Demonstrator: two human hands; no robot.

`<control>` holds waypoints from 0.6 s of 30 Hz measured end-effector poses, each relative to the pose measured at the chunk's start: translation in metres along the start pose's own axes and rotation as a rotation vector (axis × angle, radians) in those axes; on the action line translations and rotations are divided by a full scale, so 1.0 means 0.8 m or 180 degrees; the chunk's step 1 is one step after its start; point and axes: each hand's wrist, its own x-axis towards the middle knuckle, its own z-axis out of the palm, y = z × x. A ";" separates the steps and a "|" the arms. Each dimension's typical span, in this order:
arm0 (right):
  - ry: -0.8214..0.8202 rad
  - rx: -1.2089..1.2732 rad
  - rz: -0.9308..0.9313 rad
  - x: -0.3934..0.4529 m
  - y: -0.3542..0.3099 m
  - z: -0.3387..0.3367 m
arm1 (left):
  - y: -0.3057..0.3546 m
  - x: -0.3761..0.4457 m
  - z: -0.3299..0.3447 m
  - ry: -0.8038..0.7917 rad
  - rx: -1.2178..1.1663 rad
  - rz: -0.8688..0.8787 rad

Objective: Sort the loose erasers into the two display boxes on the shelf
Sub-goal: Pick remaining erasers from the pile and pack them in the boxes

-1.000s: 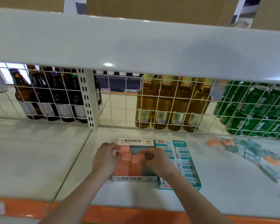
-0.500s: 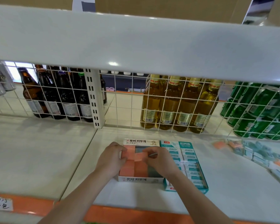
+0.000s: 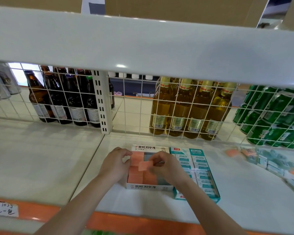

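Your right hand (image 3: 161,164) pinches a pink eraser (image 3: 144,165) over the part-filled pink box (image 3: 149,186), left hand (image 3: 116,164) curled at its edge, while a loose pile (image 3: 268,160) waits far right.

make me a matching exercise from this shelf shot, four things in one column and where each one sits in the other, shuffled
Things:
1. pink eraser
2. teal display box
3. loose erasers
4. white display box

Places:
A. scattered on the shelf at the far right
B. pinched in the right hand above a box
C. under both hands, partly filled with pink blocks
D. just right of the other box, packed with white-and-teal erasers

Pairs: 1-B, 2-D, 3-A, 4-C
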 end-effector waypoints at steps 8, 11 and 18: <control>-0.0077 -0.0232 -0.0087 0.005 0.003 0.026 | 0.001 -0.006 -0.003 -0.0055 -0.0115 -0.0052; -0.0016 -0.0563 -0.0217 0.005 0.006 0.031 | 0.001 -0.007 -0.004 -0.0064 -0.0147 -0.0076; 0.0174 -0.0660 -0.0103 0.011 0.002 0.041 | 0.000 -0.015 -0.005 -0.0085 -0.0258 -0.0101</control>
